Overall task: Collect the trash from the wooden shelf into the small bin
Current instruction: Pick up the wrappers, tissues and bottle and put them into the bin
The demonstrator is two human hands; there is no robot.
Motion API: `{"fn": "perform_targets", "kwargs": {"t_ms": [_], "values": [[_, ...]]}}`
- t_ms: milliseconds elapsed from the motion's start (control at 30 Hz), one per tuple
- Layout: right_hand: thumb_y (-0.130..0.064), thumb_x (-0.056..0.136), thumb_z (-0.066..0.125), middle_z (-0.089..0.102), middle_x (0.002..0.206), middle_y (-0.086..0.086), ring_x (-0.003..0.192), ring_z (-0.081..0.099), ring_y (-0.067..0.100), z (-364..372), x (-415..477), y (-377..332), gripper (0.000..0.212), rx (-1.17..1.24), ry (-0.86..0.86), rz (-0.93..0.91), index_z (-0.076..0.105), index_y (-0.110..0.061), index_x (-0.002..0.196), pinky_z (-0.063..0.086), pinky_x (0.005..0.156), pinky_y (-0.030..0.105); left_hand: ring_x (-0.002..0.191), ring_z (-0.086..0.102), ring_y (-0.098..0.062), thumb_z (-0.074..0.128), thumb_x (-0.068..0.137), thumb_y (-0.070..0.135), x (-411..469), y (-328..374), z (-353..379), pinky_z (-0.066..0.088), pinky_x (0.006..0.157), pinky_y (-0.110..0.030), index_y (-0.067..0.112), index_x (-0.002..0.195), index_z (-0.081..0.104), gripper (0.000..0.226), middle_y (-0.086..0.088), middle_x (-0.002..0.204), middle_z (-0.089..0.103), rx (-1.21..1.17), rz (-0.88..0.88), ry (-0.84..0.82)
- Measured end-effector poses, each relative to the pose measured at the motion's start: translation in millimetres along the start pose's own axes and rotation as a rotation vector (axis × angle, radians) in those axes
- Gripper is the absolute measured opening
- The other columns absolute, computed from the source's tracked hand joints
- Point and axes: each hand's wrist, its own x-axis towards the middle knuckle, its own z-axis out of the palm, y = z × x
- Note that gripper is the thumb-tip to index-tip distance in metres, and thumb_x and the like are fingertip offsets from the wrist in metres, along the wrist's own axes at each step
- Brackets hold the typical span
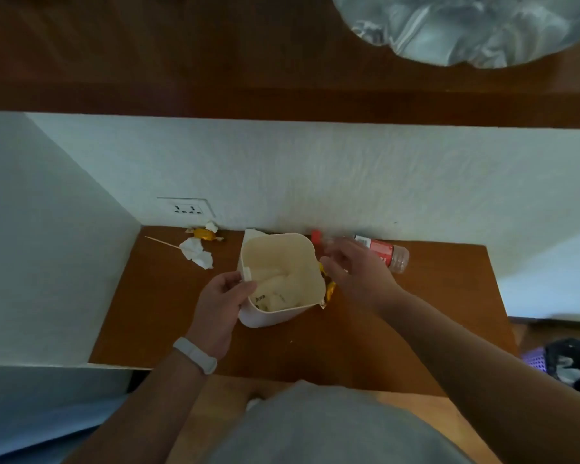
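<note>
A small cream bin [302, 259] stands in the middle of the wooden shelf [432, 316], with crumpled paper inside it. My left hand [220, 303] grips the bin's near-left rim. My right hand [355, 266] hovers over the bin's right edge, fingers apart, blurred. Just behind that hand lies a plastic bottle [387, 252] with a red cap and red label. A yellow wrapper [329, 291] pokes out beside the bin's right wall. At the back left lie a crumpled white tissue [196, 252], a yellow candy wrapper [204, 234] and a thin wooden stick [163, 243].
A white wall with a power socket [186, 208] backs the shelf, and a white panel closes its left side. Above runs a dark wooden board with a plastic bag [466, 25] on it. A purple basket with a black bag [570, 360] sits at the lower right.
</note>
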Motion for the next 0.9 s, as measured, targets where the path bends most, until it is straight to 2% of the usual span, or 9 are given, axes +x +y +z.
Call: {"fn": "perform_targets", "kwargs": {"t_ms": [100, 167, 233, 300, 433, 633, 900], "values": [[-0.050, 0.089, 0.049, 0.059, 0.094, -0.013, 0.076, 0.055, 0.006, 13.1, 6.2, 22.8, 0.021, -0.038, -0.045, 0.103, 0.061, -0.032, 0.091, 0.043, 0.059, 0.024, 0.100, 0.071, -0.027, 0.072, 0.085, 0.013, -0.7, 0.2, -9.8, 0.058, 0.076, -0.038, 0.013, 0.107, 0.069, 0.021, -0.010, 0.109, 0.074, -0.016, -0.016, 0.051], [-0.036, 0.092, 0.056, 0.059, 0.107, -0.007, 0.085, 0.056, 0.009, 27.0, 10.4, 42.5, 0.015, -0.188, -0.154, 0.122, 0.063, -0.028, 0.103, 0.045, 0.065, 0.024, 0.099, 0.072, -0.026, 0.073, 0.085, 0.014, -2.8, 0.0, -16.0, 0.058, 0.074, -0.037, 0.012, 0.108, 0.069, 0.023, -0.010, 0.108, 0.074, -0.035, -0.017, 0.084], [-0.029, 0.091, 0.059, 0.055, 0.123, 0.000, 0.106, 0.054, 0.016, 40.4, 13.2, 60.0, 0.032, -0.349, -0.317, 0.085, 0.059, -0.025, 0.123, 0.049, 0.081, 0.030, 0.094, 0.074, -0.024, 0.073, 0.085, 0.014, -7.1, -0.8, -22.4, 0.057, 0.068, -0.030, 0.013, 0.105, 0.071, 0.020, -0.008, 0.104, 0.076, -0.062, -0.009, 0.113], [-0.028, 0.090, 0.060, 0.047, 0.138, 0.002, 0.123, 0.046, 0.021, 50.6, 15.5, 73.0, 0.046, -0.453, -0.447, 0.041, 0.051, -0.024, 0.135, 0.046, 0.096, 0.037, 0.091, 0.075, -0.022, 0.072, 0.086, 0.014, -12.3, -2.1, -28.6, 0.057, 0.065, -0.026, 0.011, 0.105, 0.070, 0.019, -0.006, 0.100, 0.076, -0.092, 0.004, 0.129], [-0.024, 0.087, 0.063, 0.037, 0.149, 0.002, 0.135, 0.035, 0.025, 61.9, 18.0, 89.1, 0.057, -0.591, -0.584, -0.014, 0.044, -0.028, 0.141, 0.041, 0.103, 0.042, 0.086, 0.076, -0.019, 0.070, 0.088, 0.013, -21.7, -2.1, -36.7, 0.057, 0.063, -0.023, 0.010, 0.105, 0.070, 0.017, -0.002, 0.094, 0.078, -0.126, 0.012, 0.179], [-0.020, 0.090, 0.058, 0.043, 0.140, 0.004, 0.126, 0.040, 0.026, 58.1, 18.7, 98.0, 0.049, -0.725, -0.583, -0.109, 0.046, -0.025, 0.138, 0.043, 0.098, 0.040, 0.089, 0.075, -0.023, 0.070, 0.087, 0.011, -29.0, -3.6, -33.1, 0.058, 0.068, -0.029, 0.007, 0.108, 0.068, 0.021, -0.007, 0.097, 0.078, -0.159, 0.033, 0.218], [-0.027, 0.092, 0.053, 0.056, 0.123, 0.000, 0.112, 0.048, 0.020, 42.7, 8.0, 87.4, 0.030, -0.672, -0.476, -0.076, 0.055, -0.025, 0.122, 0.040, 0.090, 0.035, 0.084, 0.075, -0.019, 0.070, 0.086, 0.009, -27.9, -5.4, -16.6, 0.059, 0.064, -0.025, 0.008, 0.103, 0.070, 0.017, -0.004, 0.091, 0.078, -0.133, 0.042, 0.162]]}}
